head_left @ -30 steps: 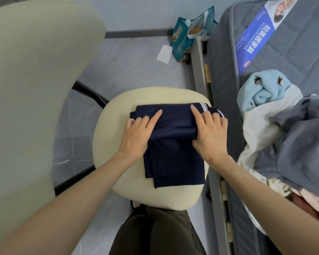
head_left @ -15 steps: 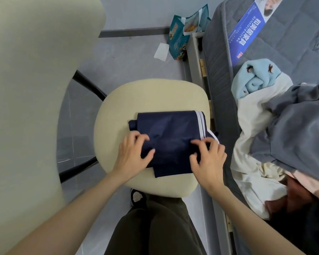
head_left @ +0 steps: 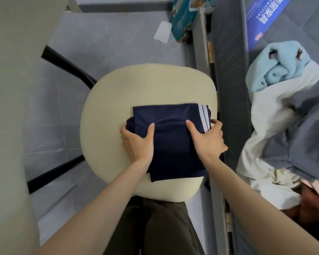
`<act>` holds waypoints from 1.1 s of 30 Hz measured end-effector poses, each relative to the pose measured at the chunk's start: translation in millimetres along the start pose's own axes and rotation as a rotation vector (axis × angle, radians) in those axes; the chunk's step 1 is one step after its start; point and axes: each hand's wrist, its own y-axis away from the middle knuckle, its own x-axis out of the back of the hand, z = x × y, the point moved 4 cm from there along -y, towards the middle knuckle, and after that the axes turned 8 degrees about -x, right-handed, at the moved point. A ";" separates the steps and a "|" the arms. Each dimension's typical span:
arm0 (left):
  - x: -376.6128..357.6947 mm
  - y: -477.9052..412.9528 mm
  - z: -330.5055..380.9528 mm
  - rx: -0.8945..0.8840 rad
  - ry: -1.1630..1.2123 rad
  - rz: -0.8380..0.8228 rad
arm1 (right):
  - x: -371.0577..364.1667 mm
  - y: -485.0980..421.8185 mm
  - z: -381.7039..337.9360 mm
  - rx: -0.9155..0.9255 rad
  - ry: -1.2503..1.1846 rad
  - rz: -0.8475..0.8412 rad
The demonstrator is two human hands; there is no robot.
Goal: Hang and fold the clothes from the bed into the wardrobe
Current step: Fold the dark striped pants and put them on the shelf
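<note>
A navy garment [head_left: 170,142] with white stripes, folded into a compact rectangle, lies on the cream seat [head_left: 145,85] of a chair. My left hand [head_left: 136,142] grips its left edge, thumb on top and fingers tucked under the fold. My right hand [head_left: 207,138] grips the right edge the same way, thumb on the cloth and fingers round the striped side. On the grey mattress [head_left: 228,57] at the right lies a pile of clothes [head_left: 291,115]: a light blue piece, a white one, a grey one.
The chair's cream backrest [head_left: 13,107] fills the left side, with black frame bars below it. A teal packet [head_left: 182,17] and a white paper scrap [head_left: 162,32] lie on the grey floor at the back. My dark trouser legs are at the bottom.
The lower flap of the navy garment was folded up into a smaller rectangle. Both hands slid from pressing flat on top to holding its left and right edges.
</note>
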 end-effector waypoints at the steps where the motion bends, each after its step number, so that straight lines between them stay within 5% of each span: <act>1: -0.5 1.4 -1.7 0.004 -0.007 0.013 | 1.3 -0.4 1.5 0.000 -0.010 0.004; 7: -3.0 -1.9 -7.1 0.132 -0.028 -0.091 | 1.8 0.2 4.2 -0.052 -0.090 -0.047; 15: 30.5 5.9 -25.1 0.126 0.155 -0.206 | -8.3 35.8 12.1 -0.135 -0.473 -0.659; 33: 193.1 159.5 16.4 -0.246 0.324 -0.251 | 134.3 214.0 58.4 0.274 -0.526 -0.269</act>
